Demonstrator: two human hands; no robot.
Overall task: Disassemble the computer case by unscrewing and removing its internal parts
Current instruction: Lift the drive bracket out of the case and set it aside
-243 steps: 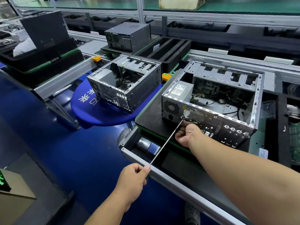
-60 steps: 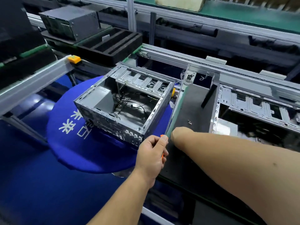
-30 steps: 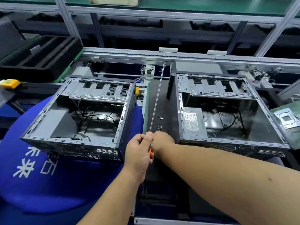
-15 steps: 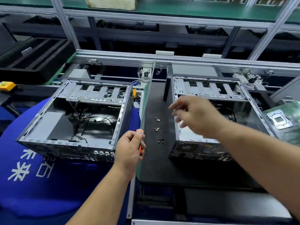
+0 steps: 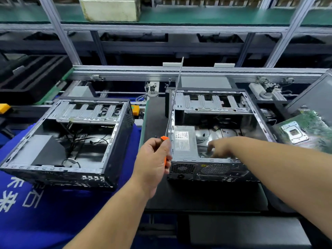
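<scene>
At frame centre, the left hand [image 5: 152, 164] grips an upright screwdriver [image 5: 173, 106] beside the computer case [image 5: 212, 133]. Right hand [image 5: 221, 147] reaches inside it, beside the power supply [image 5: 184, 141]; its grip is blurred, indeterminate.

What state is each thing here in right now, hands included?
Right computer case: open-topped, power supply inside.
Left computer case: open-topped, cables inside.
Screwdriver: shaft raised, pointing away.
Left hand: grips screwdriver.
Right hand: reaching inside right case, blurred.

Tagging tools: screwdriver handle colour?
Orange, on the screwdriver gripped by the left hand; head view.
</scene>
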